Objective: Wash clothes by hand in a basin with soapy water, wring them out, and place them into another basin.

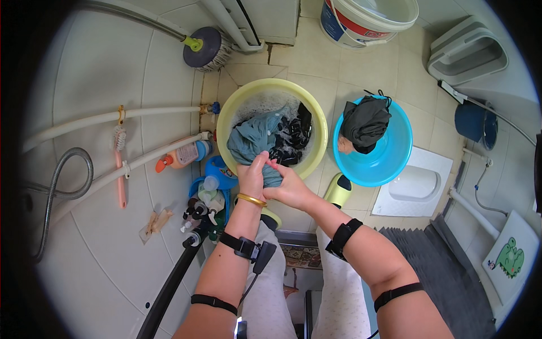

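Both my hands grip a wet blue-grey cloth garment (256,131) at the near rim of a yellow plastic basin (320,127). My left hand (253,176) wears a gold bangle and clasps the cloth from the left. From the right, my right hand (290,186) closes around the same bunched part, fingers meeting the left thumb. The rest of the garment spreads into the basin, over soapy water (262,99) with foam. Beside it in the water lies dark fabric (292,140), partly covered by the garment.
Right of the basin, a blue plastic basin (391,156) holds a bunched dark garment (366,123). A squat toilet (413,182) lies beyond it. A white bucket (355,29) and mop head (207,48) stand farther off. Bottles (207,203) crowd the left wall, beneath a hanging pink brush (120,169).
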`<state>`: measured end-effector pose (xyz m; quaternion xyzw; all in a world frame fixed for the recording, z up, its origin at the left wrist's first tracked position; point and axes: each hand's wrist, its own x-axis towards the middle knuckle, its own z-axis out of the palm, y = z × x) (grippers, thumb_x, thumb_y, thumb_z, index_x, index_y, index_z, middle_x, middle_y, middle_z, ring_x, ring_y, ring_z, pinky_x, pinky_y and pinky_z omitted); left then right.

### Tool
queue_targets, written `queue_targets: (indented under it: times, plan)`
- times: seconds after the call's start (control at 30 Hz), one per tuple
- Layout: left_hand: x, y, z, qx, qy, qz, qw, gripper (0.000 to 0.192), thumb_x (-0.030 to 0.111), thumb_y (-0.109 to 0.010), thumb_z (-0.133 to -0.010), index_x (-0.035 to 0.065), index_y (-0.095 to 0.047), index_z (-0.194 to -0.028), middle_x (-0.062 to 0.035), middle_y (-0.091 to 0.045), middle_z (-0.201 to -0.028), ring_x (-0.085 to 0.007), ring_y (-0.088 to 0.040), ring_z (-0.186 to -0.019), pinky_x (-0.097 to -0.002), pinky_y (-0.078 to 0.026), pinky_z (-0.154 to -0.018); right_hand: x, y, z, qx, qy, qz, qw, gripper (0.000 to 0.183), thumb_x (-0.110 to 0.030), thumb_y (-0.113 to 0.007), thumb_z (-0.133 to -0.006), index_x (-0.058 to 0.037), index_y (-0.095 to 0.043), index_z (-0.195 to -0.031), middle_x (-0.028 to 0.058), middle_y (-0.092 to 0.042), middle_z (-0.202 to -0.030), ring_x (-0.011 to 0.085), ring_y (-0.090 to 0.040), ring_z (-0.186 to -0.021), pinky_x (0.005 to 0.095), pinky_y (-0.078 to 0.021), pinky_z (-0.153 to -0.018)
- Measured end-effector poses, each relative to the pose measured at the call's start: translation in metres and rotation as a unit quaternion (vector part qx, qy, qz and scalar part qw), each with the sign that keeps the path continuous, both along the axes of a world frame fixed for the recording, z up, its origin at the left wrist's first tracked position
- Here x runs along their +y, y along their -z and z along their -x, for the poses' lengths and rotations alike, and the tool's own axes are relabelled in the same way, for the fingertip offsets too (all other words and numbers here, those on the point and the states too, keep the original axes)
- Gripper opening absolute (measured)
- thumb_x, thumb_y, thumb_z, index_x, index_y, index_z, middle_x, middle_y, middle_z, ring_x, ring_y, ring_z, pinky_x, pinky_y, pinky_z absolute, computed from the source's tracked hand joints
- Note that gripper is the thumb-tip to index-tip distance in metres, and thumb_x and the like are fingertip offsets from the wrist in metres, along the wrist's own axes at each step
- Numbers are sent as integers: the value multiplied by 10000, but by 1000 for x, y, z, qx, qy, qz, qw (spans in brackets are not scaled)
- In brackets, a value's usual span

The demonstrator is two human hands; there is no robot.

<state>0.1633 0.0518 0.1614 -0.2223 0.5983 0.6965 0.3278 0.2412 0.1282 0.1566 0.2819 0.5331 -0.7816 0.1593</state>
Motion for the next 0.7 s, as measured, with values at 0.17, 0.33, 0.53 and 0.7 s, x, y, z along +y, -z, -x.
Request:
queue_targets:
  times: [0.17,0.33,0.53,0.7]
  plan:
    - [-9,-3,8,-59,37,-3,998,161,157,-662,-810,27,-569,-792,-34,-560,-687,-150,-571,-588,-290,-512,-633,15,-6,-5,16,-84,-49,995,786,-285,-718,-686,4,-356,-1321,33,-590,-932,94,-547,-818,269,-459,-736]
    - [-23,-22,8,-161,59,-105,980,557,613,-361,-877,100,-524,-1021,-12,-517,-709,-132,-522,-634,-301,-491,-651,19,31,-15,-111,-13,301,947,911,-779,-421,-729,-63,-407,-1292,49,-516,-1113,157,-469,-1040,293,-377,-854]
    - [-42,-36,-11,-261,89,-166,947,669,676,-247,-869,99,-514,-1079,-18,-477,-663,-136,-475,-529,-298,-465,-615,2,61,4,102,7,685,721,881,-775,-365,-741,-83,-442,-1281,83,-587,-1091,216,-558,-974,393,-440,-815]
    - [-63,-23,-11,-365,104,-202,903,583,620,-326,-889,76,-535,-915,-38,-527,-683,-151,-523,-522,-309,-495,-573,1,31,21,-29,290,490,822,631,-485,-606,-816,-63,-460,-1261,116,-596,-1117,240,-593,-971,401,-457,-906]
